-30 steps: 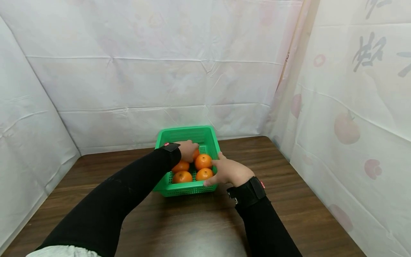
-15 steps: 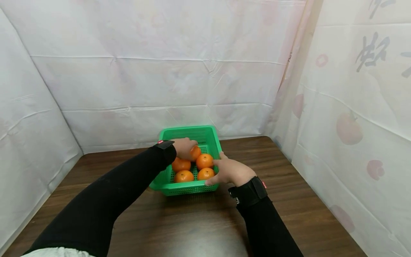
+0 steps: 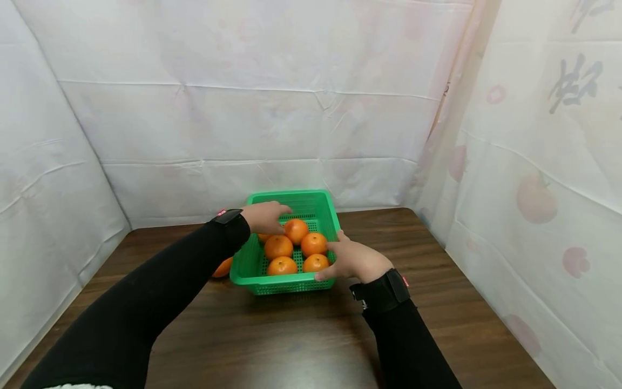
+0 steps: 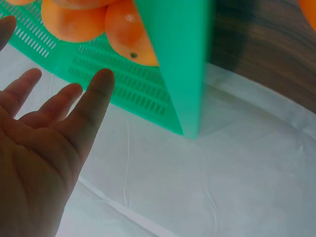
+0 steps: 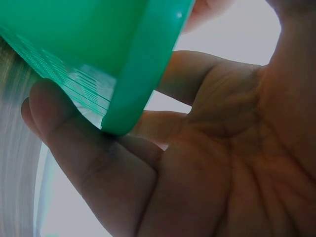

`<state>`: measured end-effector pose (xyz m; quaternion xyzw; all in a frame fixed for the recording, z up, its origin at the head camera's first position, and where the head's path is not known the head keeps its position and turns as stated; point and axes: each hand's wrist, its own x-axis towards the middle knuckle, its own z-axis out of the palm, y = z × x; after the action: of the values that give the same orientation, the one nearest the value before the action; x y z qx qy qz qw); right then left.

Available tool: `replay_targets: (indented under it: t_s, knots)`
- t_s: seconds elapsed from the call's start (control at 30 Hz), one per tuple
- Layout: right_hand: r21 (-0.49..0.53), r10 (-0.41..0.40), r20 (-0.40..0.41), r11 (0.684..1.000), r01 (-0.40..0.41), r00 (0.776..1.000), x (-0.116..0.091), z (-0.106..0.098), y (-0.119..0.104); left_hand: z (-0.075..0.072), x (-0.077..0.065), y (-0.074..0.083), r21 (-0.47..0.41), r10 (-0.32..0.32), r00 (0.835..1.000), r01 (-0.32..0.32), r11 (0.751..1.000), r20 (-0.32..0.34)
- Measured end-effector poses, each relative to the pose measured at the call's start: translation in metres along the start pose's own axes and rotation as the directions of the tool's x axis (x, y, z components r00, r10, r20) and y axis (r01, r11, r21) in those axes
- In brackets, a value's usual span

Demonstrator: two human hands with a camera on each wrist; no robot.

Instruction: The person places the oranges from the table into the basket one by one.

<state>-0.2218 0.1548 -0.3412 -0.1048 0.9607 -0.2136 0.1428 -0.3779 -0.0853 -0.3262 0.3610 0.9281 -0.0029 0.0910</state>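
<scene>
A green plastic basket (image 3: 291, 282) stands on the table with several oranges (image 3: 279, 247) inside. My left hand (image 3: 266, 217) is over its back left part, fingers extended and holding nothing. In the left wrist view, the left hand (image 4: 44, 143) has its fingers spread beside oranges (image 4: 131, 34) and the basket's slotted wall. My right hand (image 3: 357, 261) holds the basket's front right corner, thumb at the front rim and fingers along the right side. The right wrist view shows the right hand (image 5: 187, 143) around the basket rim (image 5: 138, 84).
One orange (image 3: 223, 268) lies on the table outside the basket's left side, partly behind my left sleeve. The dark wooden table (image 3: 272, 335) ends at white printed curtains (image 3: 218, 124) at the back and sides.
My left hand has drawn back to the left and opened off an orange, leaving it in the basket. The orange outside has come into view. The right hand stays at the corner.
</scene>
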Motion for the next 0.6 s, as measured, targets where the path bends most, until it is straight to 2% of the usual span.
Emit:
replay_targets:
  t_s: [0.17,0.37,0.6]
  knots:
    - [-0.006,0.002,-0.004,1.000,-0.002,1.000,0.000,-0.001,0.003,-0.005,-0.013,0.000,-0.036,0.018,0.999,-0.019,0.999,-0.039]
    - [-0.023,0.010,0.003,1.000,-0.010,1.000,0.001,-0.002,0.005,-0.003,-0.025,-0.005,-0.060,0.042,0.995,-0.048,0.997,-0.092]
    - [-0.024,0.022,0.003,0.999,-0.022,1.000,0.001,-0.001,0.007,-0.003,-0.046,-0.009,-0.118,0.045,0.979,-0.069,0.991,-0.198]
